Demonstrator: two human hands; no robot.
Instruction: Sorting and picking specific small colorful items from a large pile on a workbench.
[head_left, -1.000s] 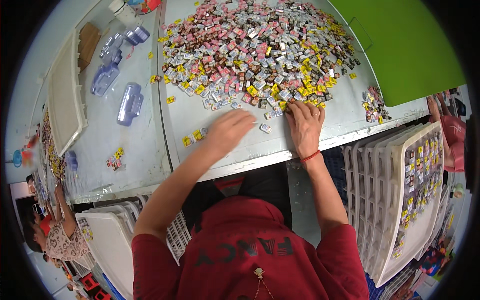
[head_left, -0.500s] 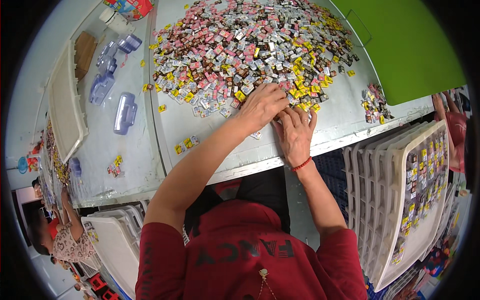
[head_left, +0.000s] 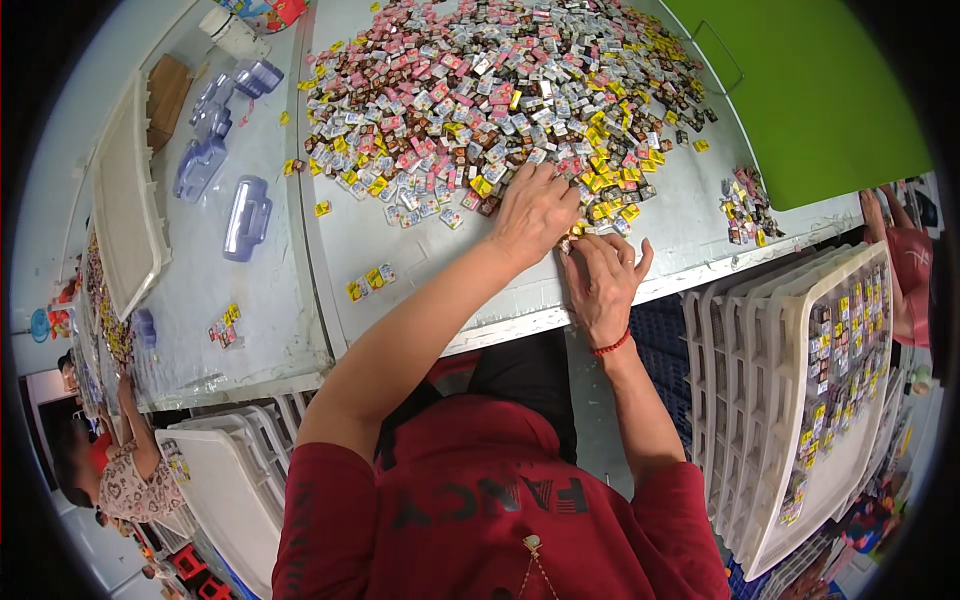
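A wide pile of small box-shaped wrapped pieces [head_left: 440, 110] in pink, white, brown and yellow covers the table in front of me. At its near edge my left hand [head_left: 538, 212] is closed, fingers curled down, fingertips hidden. Just to the right and nearer to me is my right hand [head_left: 603, 282], with a red bead bracelet at the wrist. Its thumb and bent forefinger close around a few pieces [head_left: 568, 241] between the two hands, while its little finger sticks out. Left of my left forearm lies a short row of yellow and white pieces [head_left: 370, 283].
Smaller heaps of pieces lie at the right [head_left: 748, 208] and left [head_left: 226, 326]. Clear plastic cases [head_left: 247, 220] and a white tray [head_left: 130, 230] rest on the left table. A green board [head_left: 800, 100] fills the back right. Stacked white trays [head_left: 775, 400] stand beside the table, near other people.
My right hand has shifted slightly right and toward me, uncovering pieces between the hands. My left hand stays almost in place. A loose white piece near my left wrist is out of sight now.
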